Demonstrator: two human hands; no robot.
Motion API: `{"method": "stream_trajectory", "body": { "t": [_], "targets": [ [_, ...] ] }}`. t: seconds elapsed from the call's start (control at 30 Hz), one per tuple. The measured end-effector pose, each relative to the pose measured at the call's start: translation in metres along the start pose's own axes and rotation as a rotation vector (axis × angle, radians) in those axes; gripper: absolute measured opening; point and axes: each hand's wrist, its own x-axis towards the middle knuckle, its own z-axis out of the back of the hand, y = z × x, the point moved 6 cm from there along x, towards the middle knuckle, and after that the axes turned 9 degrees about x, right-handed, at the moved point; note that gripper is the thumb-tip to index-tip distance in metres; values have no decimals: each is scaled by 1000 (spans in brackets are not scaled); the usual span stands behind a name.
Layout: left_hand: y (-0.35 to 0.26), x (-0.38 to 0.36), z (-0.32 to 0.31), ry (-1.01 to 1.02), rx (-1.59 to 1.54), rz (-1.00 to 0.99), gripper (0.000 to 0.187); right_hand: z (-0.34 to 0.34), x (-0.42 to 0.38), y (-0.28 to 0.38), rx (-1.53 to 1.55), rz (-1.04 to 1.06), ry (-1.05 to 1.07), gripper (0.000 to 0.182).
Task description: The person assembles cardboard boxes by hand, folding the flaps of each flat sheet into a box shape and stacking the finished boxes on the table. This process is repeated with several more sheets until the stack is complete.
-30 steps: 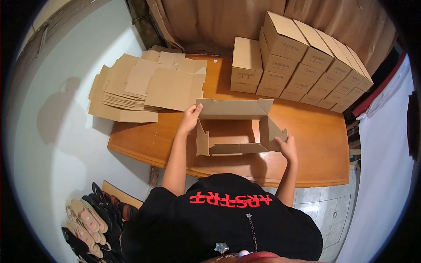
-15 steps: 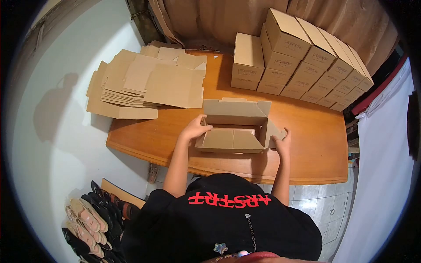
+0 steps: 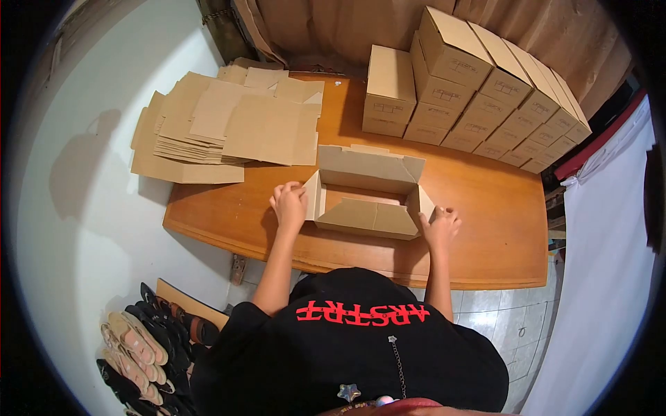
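Observation:
An unfolded cardboard box [image 3: 368, 216] stands on the wooden table [image 3: 485, 243], its flaps spread and the tabletop showing through its middle. At its left end flap, my left hand [image 3: 289, 204] has bent fingers by the flap's outer edge; its grip is hard to make out. My right hand [image 3: 441, 225] is at the right end flap, thumb and fingers around the flap's edge.
Flat cardboard sheets [image 3: 267, 132] are piled at the table's back left. Closed cardboard boxes [image 3: 451, 90] stand stacked at the back right. Sandals [image 3: 142, 343] lie at the lower left, and a white cloth [image 3: 603, 229] hangs at the right.
My left hand has moved left from the box's inner edge to the outside, and the left end flap now spreads outward. My right hand has shifted slightly down and stays at the right flap.

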Motion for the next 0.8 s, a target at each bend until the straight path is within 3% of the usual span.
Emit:
{"method": "stream_trajectory", "body": {
  "t": [0.07,0.17,0.23,0.33,0.43,0.57,0.8],
  "targets": [
    [-9,-5,-8,233,-10,79,43,-5,-1,5,-44,9,56,42],
    [-21,-10,-19,433,-136,140,73,-56,15,-28,192,-78,350,44],
    [-13,-6,-46,551,-326,112,94,-65,18,-30,356,-20,280,49],
    [-18,-3,-43,651,-487,-9,108,-64,23,-27,479,-9,288,61],
    [-7,-5,-68,721,-701,54,120,-49,34,-10,465,-87,422,73],
    [-7,-2,-71,695,-759,9,120,-52,49,-8,503,-128,528,80],
    [-14,3,-71,693,-847,30,120,-57,68,-19,687,145,273,63]
  ]
}}
